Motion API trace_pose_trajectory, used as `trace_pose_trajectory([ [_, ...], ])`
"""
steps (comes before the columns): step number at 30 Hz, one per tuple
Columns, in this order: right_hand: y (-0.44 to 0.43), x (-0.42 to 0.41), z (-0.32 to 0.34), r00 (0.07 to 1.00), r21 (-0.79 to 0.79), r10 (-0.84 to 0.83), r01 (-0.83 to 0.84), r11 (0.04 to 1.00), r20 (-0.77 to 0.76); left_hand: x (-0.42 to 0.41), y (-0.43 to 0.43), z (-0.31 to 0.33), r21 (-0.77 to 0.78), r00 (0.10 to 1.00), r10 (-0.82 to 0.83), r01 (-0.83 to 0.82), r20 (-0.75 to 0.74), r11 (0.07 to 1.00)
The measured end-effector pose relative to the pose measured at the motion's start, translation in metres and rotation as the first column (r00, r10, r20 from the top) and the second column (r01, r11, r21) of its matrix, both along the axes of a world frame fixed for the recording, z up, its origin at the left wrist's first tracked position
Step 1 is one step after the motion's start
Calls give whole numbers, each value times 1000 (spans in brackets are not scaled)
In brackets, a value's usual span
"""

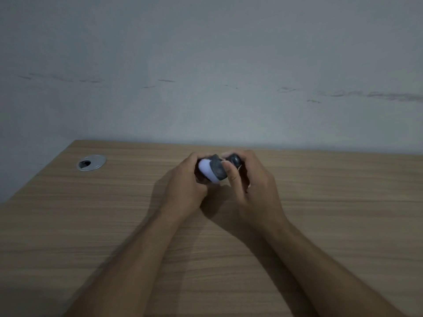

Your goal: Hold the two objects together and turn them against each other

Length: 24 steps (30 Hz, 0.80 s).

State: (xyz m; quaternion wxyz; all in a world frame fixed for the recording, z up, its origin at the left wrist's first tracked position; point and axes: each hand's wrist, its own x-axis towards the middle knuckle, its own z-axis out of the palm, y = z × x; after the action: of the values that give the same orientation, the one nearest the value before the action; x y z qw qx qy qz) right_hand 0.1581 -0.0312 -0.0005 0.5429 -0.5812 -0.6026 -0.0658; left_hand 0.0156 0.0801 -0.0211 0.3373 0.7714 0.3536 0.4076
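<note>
From the head camera, both hands meet above the far middle of a wooden desk [114, 225]. The left hand [183, 188] curls its fingers round a small white and dark grey object [211, 171], gripping it from the left. The right hand [249, 186] also has its fingers curled, clamped on a small dark rounded piece [235, 159] at the object's right end, with the thumb pressed against the grey part. What the object is cannot be told. A round metal cable grommet [91, 162] sits in the desk's far left corner, well apart from the hands, before a scuffed grey wall [206, 65].
</note>
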Motion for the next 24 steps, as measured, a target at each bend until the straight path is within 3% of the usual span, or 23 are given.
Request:
trace_pose_trajectory([
  [8,5,34,-6,970,-75,-215,207,975,-110,1,-4,-1,58,997,-76,75,14,995],
  [17,-4,6,-2,998,-70,55,-56,996,-20,0,2,-3,61,999,-42,43,-30,997],
  [24,3,36,-10,983,-118,-166,156,981,-82,-5,-2,2,-107,992,-5,19,126,994],
])
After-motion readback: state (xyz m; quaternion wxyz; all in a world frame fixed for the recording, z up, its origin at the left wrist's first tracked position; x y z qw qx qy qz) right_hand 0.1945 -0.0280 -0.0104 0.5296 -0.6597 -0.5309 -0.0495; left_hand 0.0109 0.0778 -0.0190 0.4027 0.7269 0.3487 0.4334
